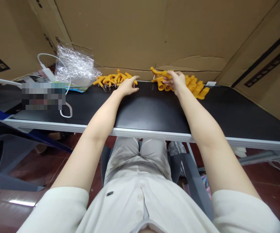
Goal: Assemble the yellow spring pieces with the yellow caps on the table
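Note:
Both my hands reach to the back of the black tabletop. My left hand (128, 86) is at the right end of a heap of yellow branch-shaped pieces (109, 79), some with small metal chains. Its thumb and fingers are curved and apart, and yellow tips show just past the fingertips. My right hand (177, 81) has its fingers closed round a forked yellow piece (158, 72), which juts out to the left. Below and beside that hand stand rows of yellow tube-like pieces (196, 86), with round open ends facing me; the hand and wrist hide some of them.
Crumpled clear plastic wrap (74, 66) lies at the back left, over some colourful flat packets. A white cable (68, 111) loops beside a blurred-out patch. Cardboard walls (135, 35) enclose the back and sides. The table's pale front edge (152, 133) runs above my lap.

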### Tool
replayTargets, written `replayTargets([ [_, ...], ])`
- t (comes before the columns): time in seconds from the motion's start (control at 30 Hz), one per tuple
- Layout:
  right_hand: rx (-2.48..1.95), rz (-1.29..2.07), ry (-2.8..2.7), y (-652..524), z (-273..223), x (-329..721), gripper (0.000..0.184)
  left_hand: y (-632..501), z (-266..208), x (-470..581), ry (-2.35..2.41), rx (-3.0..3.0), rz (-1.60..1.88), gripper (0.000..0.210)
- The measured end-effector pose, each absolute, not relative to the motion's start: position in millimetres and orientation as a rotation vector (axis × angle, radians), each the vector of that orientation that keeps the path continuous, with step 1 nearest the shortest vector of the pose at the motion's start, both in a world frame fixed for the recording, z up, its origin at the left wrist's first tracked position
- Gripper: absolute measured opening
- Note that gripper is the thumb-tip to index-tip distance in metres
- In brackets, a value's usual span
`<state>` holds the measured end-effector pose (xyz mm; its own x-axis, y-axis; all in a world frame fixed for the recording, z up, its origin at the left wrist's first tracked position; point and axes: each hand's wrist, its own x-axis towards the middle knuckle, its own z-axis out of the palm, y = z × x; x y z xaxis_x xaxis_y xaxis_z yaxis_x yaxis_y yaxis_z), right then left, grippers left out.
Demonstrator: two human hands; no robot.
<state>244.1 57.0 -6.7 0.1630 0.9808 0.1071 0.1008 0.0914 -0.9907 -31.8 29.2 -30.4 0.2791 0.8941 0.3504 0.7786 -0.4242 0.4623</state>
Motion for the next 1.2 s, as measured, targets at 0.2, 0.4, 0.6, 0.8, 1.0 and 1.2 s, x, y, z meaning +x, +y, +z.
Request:
replayTargets([
  [0.2,-1.317,0.210,-1.696,74,-35,248,0.060,28,-29,-25,1.633,2.382,0.761,0.066],
  [0.4,-1.547,-0.209,-2.101,51,-44,228,0.050,28,-30,-23,1.648,2.422,0.729,0.056],
  [0.6,-1.679,-0.403,-2.274,37,-40,222,0.058,29,-30,-21,1.656,2.430,0.720,0.049],
  [0.8,-1.623,-0.467,-2.351,43,-47,219,0.049,23,-27,-17,1.660,2.414,0.698,0.047],
  [1.0,-1.680,-0.417,-2.337,39,-45,217,0.054,19,-23,-15,1.657,2.399,0.670,0.047],
  [1.2,-1.638,-0.418,-2.354,38,-45,221,0.059,16,-22,-15,1.653,2.380,0.672,0.042],
])
